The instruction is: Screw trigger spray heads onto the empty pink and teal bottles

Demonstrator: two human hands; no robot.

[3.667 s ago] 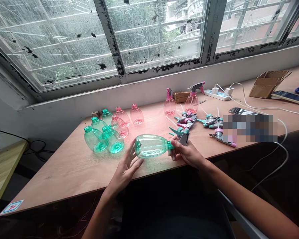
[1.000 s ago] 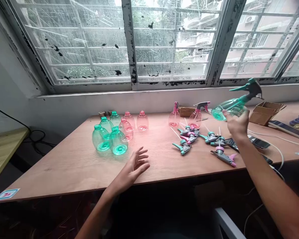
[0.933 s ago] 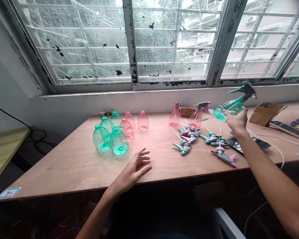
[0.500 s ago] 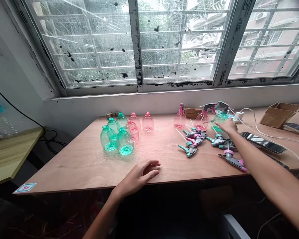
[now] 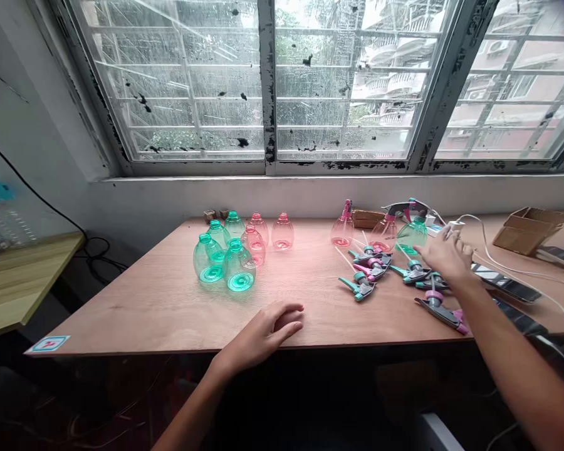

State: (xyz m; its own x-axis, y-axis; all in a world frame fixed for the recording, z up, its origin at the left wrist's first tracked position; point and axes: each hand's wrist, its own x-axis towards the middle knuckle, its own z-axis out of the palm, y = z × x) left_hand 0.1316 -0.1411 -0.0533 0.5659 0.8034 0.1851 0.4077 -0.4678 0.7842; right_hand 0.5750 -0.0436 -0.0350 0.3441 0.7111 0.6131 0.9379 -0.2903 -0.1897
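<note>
The person's right hand (image 5: 444, 252), loosely open and empty, hovers beside the upright green spray bottle (image 5: 411, 238), right of centre; the left hand (image 5: 263, 331), empty, fingers half-curled, is at the wooden tabletop (image 5: 160, 313), lower centre.

Seven open bottles (image 5: 239, 268), three spray bottles (image 5: 343, 230)

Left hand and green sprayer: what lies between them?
In the head view, several loose spray heads lie between the left hand and the green sprayer.
</note>
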